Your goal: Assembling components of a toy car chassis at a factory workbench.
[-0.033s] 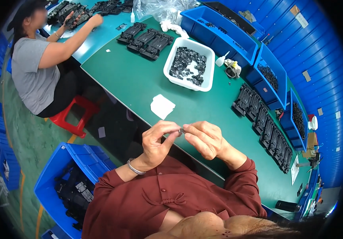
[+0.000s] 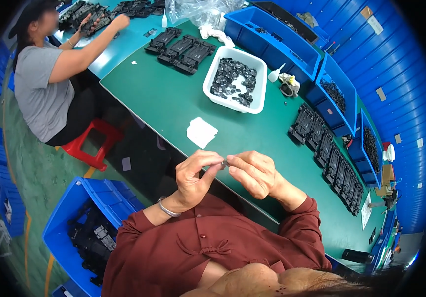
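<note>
Just over the near edge of the green table [image 2: 158, 111], my two hands meet at the fingertips. Between them is a small dark grey piece [image 2: 224, 162], mostly covered by the fingers, so its kind is not clear. My left hand [image 2: 192, 179] pinches it with thumb and forefinger. From the other side, my right hand [image 2: 253, 173] grips it with thumb and fingers. A white piece of paper [image 2: 202, 132] lies on the table just beyond my left hand. Farther off stands a white tray [image 2: 259, 94] holding many small black parts.
Black plastic assemblies [image 2: 339, 173] line the right side; more [image 2: 190, 55] lie at the back. Blue bins [image 2: 339, 121] of dark parts stand along the wall. At left, a co-worker [image 2: 42, 89] sits on a red stool [image 2: 94, 143]. A blue crate [image 2: 64, 208] stands beside my left arm.
</note>
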Demonstrator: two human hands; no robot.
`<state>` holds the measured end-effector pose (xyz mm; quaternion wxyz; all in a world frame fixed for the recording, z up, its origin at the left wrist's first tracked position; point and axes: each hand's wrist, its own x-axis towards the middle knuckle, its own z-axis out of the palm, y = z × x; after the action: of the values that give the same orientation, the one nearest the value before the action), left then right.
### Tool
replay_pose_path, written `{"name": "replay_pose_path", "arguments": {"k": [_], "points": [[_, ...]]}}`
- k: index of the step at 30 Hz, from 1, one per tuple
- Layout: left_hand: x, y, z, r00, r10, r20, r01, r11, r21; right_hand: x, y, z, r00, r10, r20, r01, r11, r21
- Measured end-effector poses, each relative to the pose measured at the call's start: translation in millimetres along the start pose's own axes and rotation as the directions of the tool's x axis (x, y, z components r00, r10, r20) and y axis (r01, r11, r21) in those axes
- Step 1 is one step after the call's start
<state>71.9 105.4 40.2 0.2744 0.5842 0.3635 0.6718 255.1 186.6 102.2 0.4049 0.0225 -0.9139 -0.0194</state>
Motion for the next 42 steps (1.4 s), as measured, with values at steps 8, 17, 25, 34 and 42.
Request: {"name": "replay_pose_path", "arguments": {"k": [8, 17, 25, 34, 42], "points": [[-5, -7, 2, 0.997, -0.079, -0.019, 0.076, 0.989, -0.13, -9, -4, 12, 0.973, 0.226, -0.049, -0.22, 0.969, 0.117], [-8, -4, 11, 0.973, -0.219, -0.074, 0.192, 0.944, -0.267, -7, -13, 20, 0.728, 0.678, 0.103, -0.65, 0.633, 0.421], [-9, -3, 14, 0.94, -0.329, -0.088, 0.291, 0.911, -0.291, -13, -16, 28, 0.658, 0.742, 0.127, -0.712, 0.559, 0.425], [-11, -11, 10, 0.904, -0.426, -0.004, 0.391, 0.834, -0.388, -20, -18, 29, 0.531, 0.817, 0.223, -0.774, 0.36, 0.521], [-11, -6, 11, 0.946, -0.318, -0.063, 0.301, 0.933, -0.197, -15, -13, 29, 0.689, 0.713, 0.134, -0.701, 0.608, 0.372]]}}
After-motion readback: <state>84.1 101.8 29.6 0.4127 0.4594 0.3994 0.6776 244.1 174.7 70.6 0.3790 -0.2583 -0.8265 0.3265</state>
